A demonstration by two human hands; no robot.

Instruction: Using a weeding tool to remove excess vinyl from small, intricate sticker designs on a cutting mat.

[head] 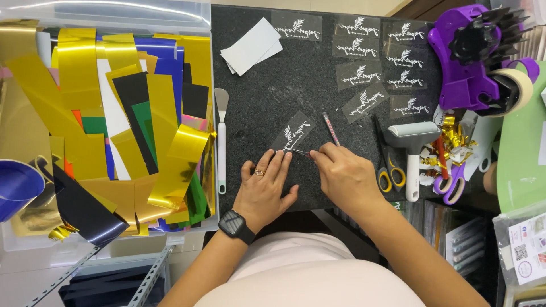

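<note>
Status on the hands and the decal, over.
Left hand flat, pinning the decal to the mat. Right hand pinching a thin tool, tip on the decal. Pen beside it, not in the way.

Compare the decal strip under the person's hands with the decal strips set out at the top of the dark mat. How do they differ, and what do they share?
The strip being worked lies tilted, pinned by the left hand while the right hand puts a thin tool to it. The finished strips lie untouched, mostly level, in rows. All are clear strips with a white leaf design.
</note>
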